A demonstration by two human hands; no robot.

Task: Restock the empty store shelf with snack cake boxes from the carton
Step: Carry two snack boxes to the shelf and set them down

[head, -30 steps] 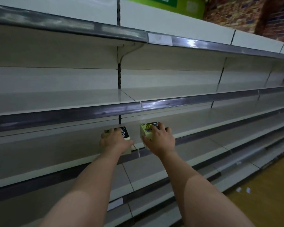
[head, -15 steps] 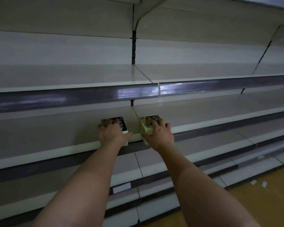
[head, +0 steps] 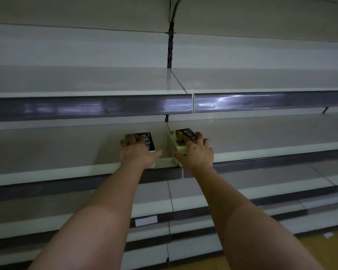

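**Two boxes going onto the shelf at once**

Each hand has a snack cake box at the front edge of the same shelf (head: 47,152). The left hand (head: 138,153) lies over the top of the left box (head: 149,142), fingers curled over its far end and thumb stretched along the near right corner. The right hand (head: 196,153) grips the right box (head: 179,142) in the same way, fingers wrapped over the dark printed top and thumb against the pale near side. The two boxes sit just beside each other, apart by a narrow gap that falls about on the seam (head: 167,125) between two shelf panels. Both appear to rest on the shelf near its front lip, though the hands hide their near ends. The carton is not in view.

Judging from this, the step in hand is seating and sliding the pair back. To do it well, keep both boxes flat on the shelf and push them straight toward the back panel (head: 66,47), with even pressure so neither one skews. The right box looks slightly turned, so it likely needs squaring against its neighbour. Closing the gap as they go back would leave a tidy row. Let go only once each box sits fully behind the price rail (head: 261,164), because a box overhanging the lip could tip off. The rest of the shelf is bare, so most of the restocking remains.
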